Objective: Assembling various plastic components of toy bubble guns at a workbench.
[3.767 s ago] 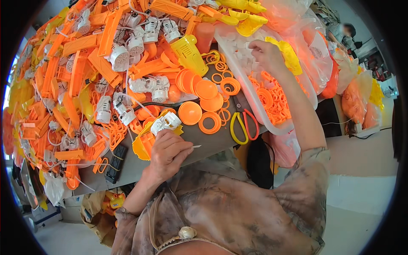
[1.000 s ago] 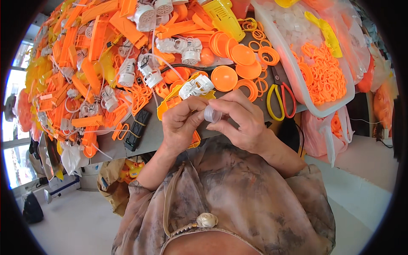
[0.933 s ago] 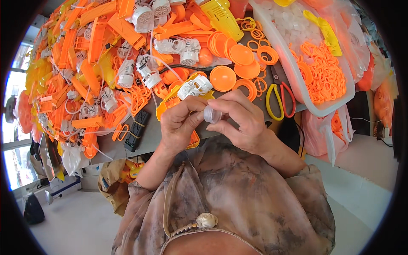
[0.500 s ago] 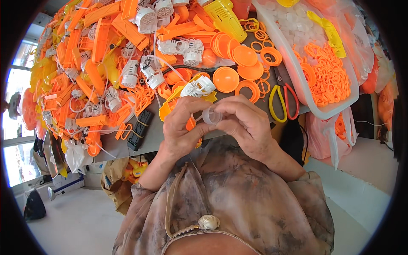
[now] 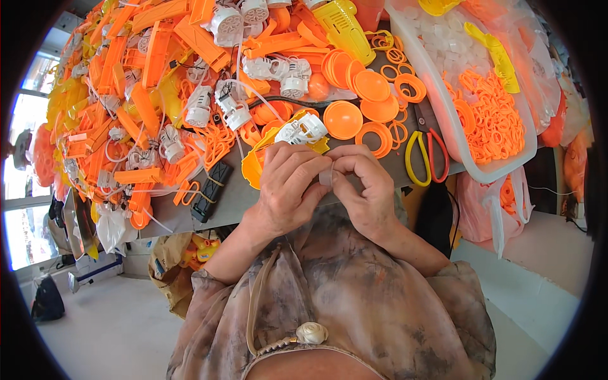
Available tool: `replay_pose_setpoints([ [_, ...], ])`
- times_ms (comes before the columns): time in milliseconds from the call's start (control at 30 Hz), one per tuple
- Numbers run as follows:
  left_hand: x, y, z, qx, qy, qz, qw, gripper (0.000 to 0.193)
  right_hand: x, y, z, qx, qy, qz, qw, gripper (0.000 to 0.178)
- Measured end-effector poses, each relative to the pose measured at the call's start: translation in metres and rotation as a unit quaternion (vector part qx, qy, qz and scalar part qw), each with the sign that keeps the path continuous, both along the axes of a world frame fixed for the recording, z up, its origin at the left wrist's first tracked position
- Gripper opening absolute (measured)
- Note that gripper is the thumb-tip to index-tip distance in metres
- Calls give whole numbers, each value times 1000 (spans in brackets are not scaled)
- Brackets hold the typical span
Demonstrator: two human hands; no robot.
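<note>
Both hands meet in front of the table edge around a small translucent plastic cap (image 5: pixel 326 178). My left hand (image 5: pixel 285 187) is closed, its thumb and fingers on the cap's left side. My right hand (image 5: pixel 366 190) pinches the cap from the right between thumb and forefinger. Most of the cap is hidden by the fingers. Just beyond my left hand, a yellow plastic shell (image 5: pixel 253 166) lies on the table with a white gear housing (image 5: pixel 301 129) in it. Orange round cups (image 5: pixel 343 120) and orange rings (image 5: pixel 374 140) lie beyond my right hand.
Orange parts and white motor units heap up at the left. Scissors with red and yellow handles (image 5: pixel 416 158) lie right of my hands. A clear bin (image 5: pixel 491 172) holds small orange rings and translucent caps. A black bar-shaped piece (image 5: pixel 212 192) lies near the table edge.
My fingers have closed further around the translucent cap, which is now mostly covered; its round opening showed before. The hands have drawn closer together. The view has shifted slightly.
</note>
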State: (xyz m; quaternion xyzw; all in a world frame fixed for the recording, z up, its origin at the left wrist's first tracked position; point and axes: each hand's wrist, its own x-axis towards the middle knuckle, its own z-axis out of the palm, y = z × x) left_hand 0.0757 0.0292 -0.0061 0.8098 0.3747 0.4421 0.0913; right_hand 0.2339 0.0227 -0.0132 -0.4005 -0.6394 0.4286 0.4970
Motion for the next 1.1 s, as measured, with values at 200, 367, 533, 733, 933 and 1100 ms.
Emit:
replay_pose_setpoints([
  [200, -10, 17, 6, -32, 22, 4, 999, 39, 24, 5, -3, 16, -21, 7, 1000, 8],
  [367, -19, 24, -3, -74, 5, 43, 996, 38, 42, -1, -3, -112, 88, 4, 990, 8],
  [533, -24, 23, -4, -120, -24, 28, 992, 37, 47, 8, -1, -183, 119, 38, 975, 10],
  [733, -28, 20, -5, -157, -32, 2, 987, 39, 31, 43, 7, -238, 124, 9, 963, 16],
  [933, -29, 22, -3, -153, -1, -10, 988, 39, 2, 41, -5, -226, -14, 118, 967, 12],
  [1100, -28, 23, 1, -149, 10, -1, 989, 34, 3, 36, -8, -231, 16, 108, 967, 11],
])
